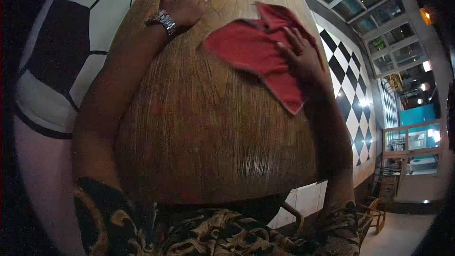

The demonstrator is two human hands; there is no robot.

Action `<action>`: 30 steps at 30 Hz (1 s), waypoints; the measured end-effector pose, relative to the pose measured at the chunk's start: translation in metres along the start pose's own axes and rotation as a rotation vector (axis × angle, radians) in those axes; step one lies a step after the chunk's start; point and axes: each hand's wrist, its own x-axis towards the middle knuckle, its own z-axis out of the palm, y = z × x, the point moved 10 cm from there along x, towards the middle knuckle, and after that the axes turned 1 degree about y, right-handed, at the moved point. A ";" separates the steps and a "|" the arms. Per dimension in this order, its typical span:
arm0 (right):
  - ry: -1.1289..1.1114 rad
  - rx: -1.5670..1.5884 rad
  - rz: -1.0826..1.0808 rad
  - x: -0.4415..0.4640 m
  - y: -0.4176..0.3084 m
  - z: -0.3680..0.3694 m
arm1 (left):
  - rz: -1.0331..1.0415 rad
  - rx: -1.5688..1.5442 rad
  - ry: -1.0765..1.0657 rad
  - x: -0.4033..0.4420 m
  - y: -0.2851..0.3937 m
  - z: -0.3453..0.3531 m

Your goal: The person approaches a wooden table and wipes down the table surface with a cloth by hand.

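A red cloth (246, 47) lies spread and creased on the wooden table (208, 128), on its right half. My right hand (302, 56) rests on the cloth's right part, fingers apart and pressing it flat. Over on the table's left side, my left hand (184, 7) lies on the bare wood, with nothing in it and its fingers somewhat bent and spread. A metal watch (166, 22) is on the left wrist.
A wall with a black and white painted pattern (76, 28) borders the table on the left. To the right are a checkered floor (348, 71), windowed doors (388, 42) and a wooden chair (374, 213) at the lower right.
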 end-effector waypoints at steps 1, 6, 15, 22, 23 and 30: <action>0.004 -0.301 -0.256 -0.013 0.014 0.013 | -0.007 -0.003 0.004 0.001 -0.003 0.004; -0.180 0.023 0.374 -0.011 0.050 0.025 | -0.011 -0.058 0.070 -0.006 0.001 -0.005; -0.300 0.355 -0.345 -0.013 -0.236 -0.012 | -0.047 -0.064 -0.007 0.001 -0.002 -0.001; -0.265 0.586 -0.437 -0.006 -0.242 -0.017 | 0.058 -0.039 0.044 0.017 -0.007 0.023; -0.270 0.551 -0.313 0.002 -0.214 -0.015 | 0.080 0.015 0.037 0.015 -0.006 0.019; 0.020 -0.320 -0.325 -0.015 0.009 0.015 | 0.184 0.156 0.025 0.019 -0.010 0.036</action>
